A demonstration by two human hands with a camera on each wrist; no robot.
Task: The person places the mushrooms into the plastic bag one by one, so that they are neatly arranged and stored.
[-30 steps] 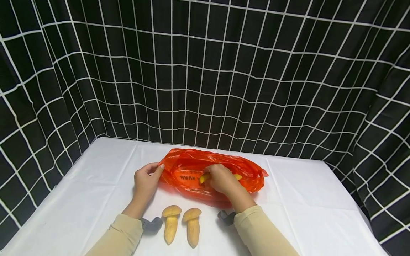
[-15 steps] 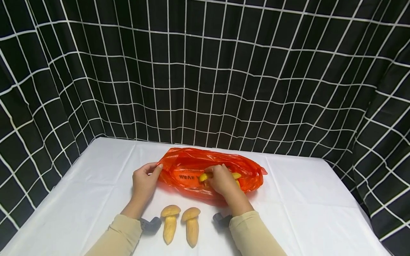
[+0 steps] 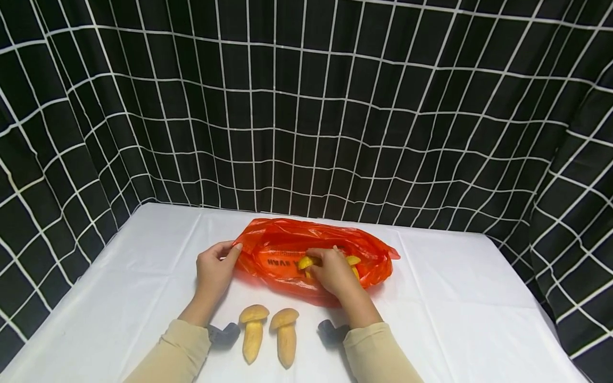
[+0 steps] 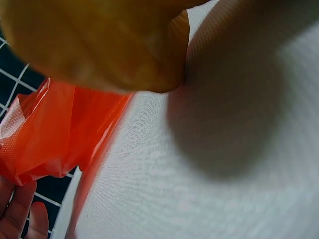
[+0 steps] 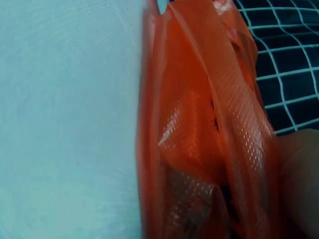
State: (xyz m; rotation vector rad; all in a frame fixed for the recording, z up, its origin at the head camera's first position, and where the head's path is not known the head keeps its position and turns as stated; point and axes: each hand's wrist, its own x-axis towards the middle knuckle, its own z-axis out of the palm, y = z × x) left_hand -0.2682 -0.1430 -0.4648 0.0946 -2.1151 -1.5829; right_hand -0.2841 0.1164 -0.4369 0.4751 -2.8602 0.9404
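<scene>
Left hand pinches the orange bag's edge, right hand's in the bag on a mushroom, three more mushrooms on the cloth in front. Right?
Not quite: only two mushrooms lie on the white cloth, as the head view shows. The rest holds: the left hand pinches the orange bag at its edge and the right hand is in the bag on a yellow mushroom.

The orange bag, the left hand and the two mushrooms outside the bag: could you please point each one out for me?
orange bag (image 3: 282, 255), head view, on its printed front side.
left hand (image 3: 214, 269), head view, on the back of the hand.
left mushroom (image 3: 253, 338), head view, on its stem.
right mushroom (image 3: 286, 343), head view, on its stem.
</scene>
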